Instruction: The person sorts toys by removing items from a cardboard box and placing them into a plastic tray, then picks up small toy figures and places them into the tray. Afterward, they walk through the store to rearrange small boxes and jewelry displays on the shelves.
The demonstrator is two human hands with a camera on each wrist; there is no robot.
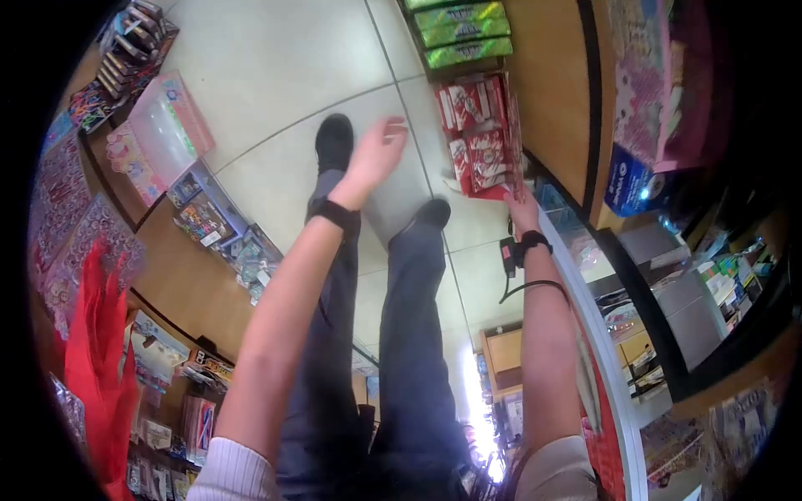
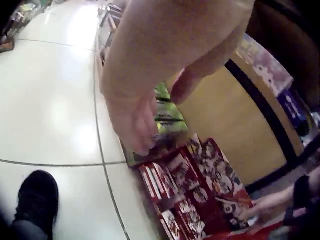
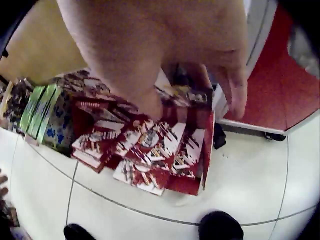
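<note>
Two hands, two poses: we see the right hand (image 1: 524, 215) gripping the edge of a red box (image 3: 187, 185) beside green packs (image 1: 468, 35), the left hand (image 1: 380, 154) hanging loosely bent above tiled floor (image 1: 267, 67).

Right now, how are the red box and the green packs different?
The red box is dark red and open, with red-and-white packets inside; the green packs are bright, shiny green and lined up in a row. The right hand has its grip on the red box's edge, while neither hand touches the green packs. Both sit close together, beside the same wooden panel.
</note>
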